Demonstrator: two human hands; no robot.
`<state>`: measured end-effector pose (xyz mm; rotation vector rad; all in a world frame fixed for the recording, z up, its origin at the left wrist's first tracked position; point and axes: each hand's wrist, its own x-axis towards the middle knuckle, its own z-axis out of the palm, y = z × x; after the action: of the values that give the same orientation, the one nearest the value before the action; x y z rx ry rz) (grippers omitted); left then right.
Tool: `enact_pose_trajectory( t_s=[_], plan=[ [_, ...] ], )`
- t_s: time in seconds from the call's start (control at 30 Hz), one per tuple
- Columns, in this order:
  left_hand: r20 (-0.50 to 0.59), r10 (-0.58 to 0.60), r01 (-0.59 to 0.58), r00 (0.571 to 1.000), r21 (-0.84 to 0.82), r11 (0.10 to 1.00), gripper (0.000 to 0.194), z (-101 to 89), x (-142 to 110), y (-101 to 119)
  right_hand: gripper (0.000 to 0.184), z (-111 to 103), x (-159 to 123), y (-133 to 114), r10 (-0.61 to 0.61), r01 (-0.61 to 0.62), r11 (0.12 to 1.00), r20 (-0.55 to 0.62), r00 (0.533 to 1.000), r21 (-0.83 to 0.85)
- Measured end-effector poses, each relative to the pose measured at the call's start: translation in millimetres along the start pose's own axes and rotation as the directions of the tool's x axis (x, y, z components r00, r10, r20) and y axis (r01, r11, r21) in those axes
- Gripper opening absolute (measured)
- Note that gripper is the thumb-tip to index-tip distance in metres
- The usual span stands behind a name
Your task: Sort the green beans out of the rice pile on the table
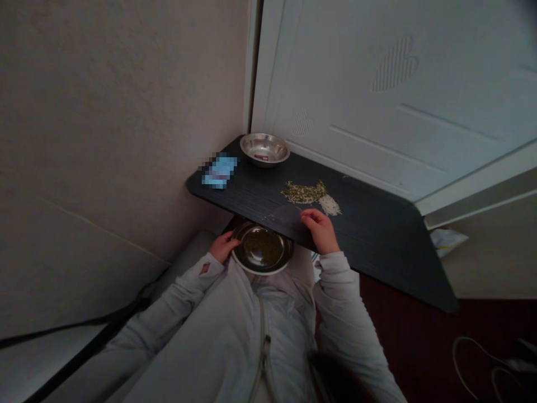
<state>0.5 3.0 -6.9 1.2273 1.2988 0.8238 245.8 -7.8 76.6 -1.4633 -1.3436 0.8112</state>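
My left hand (223,245) grips the left rim of a metal bowl (268,270), thumb over the edge. The bowl rests at my lap, just below the table's near edge, with small dark green grains or beans (260,246) inside. My right hand (319,226) is over the near edge of the table, fingers pinched on a thin, dark, see-through flat piece (287,215); its exact kind is unclear. A few pale grains lie beside that piece. Beyond my right hand are a spread pile of mixed green and pale grains (304,193) and a small patch of white grains (330,205).
The dark table (386,246) stands against a white door (377,112). On its far left are a second metal bowl (265,150) with a small reddish item inside and a blurred blue phone-like object (220,171). A wall (126,112) closes the left side. A white cable (465,338) lies at lower right.
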Motion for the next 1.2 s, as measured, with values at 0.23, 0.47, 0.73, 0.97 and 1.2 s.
enact_pose_trajectory(
  t_s=[0.23,0.47,0.73,0.97,1.2],
  plan=[
    [0.004,0.004,-0.004,1.0,-0.003,1.0,0.038,0.5,0.0,-2.2,0.013,8.5,2.0,-1.0,-0.042,0.042,0.996,0.006,0.999,-0.084],
    [0.011,0.019,-0.019,1.0,-0.037,0.999,0.039,0.8,1.6,-6.3,0.013,6.2,0.7,1.1,-0.039,0.046,0.992,0.059,0.997,-0.12],
    [-0.004,0.023,-0.023,1.0,-0.039,0.999,0.039,0.7,2.8,-8.1,0.017,7.2,-0.6,0.0,-0.041,0.056,0.989,0.109,0.993,-0.136],
    [-0.02,0.005,-0.005,1.0,0.005,1.0,0.037,0.1,1.3,-5.4,0.016,6.2,-2.4,-1.4,-0.048,0.067,0.991,0.161,0.986,-0.114],
    [-0.017,0.01,-0.01,1.0,-0.012,1.0,0.038,0.4,3.2,-9.5,0.018,5.9,-2.1,-1.8,-0.074,0.077,0.995,0.044,0.996,-0.067]
  ],
)
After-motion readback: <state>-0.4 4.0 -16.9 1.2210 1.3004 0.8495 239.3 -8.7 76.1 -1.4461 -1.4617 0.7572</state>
